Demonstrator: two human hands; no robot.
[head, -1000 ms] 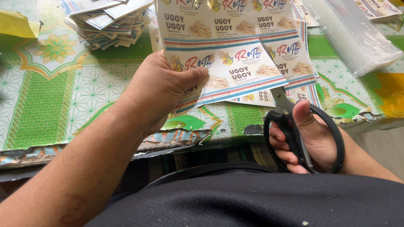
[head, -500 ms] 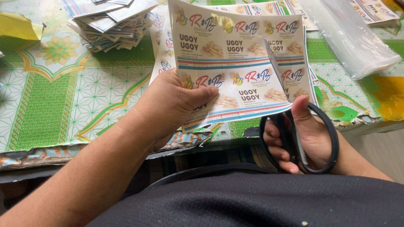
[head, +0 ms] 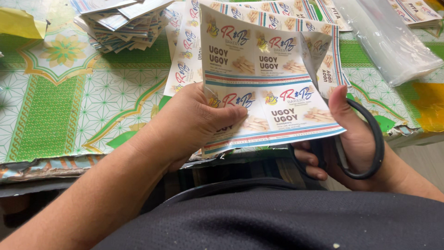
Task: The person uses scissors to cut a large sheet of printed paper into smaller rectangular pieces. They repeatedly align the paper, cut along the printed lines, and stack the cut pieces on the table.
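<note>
My left hand (head: 194, 122) grips the lower left corner of a printed sheet of labels (head: 268, 88), which it holds up, tilted towards me above the table edge. My right hand (head: 356, 139) has its thumb and fingers through the handles of black scissors (head: 365, 139). The scissors' blades run up behind the sheet's right side and are mostly hidden by the paper. The sheet's upper right part curls away along the blades. More uncut label sheets (head: 185, 60) lie flat on the table behind it.
A stack of cut labels (head: 122, 23) sits at the back left on the green patterned tablecloth (head: 60, 102). Clear plastic bags (head: 393, 41) lie at the back right, beside more labels (head: 416, 11). A yellow scrap (head: 18, 23) lies far left. The table edge runs just before my lap.
My left hand has lifted and turned the sheet more upright and nearer to me. The scissors have moved up along the sheet's right side, their blades now behind the paper.
</note>
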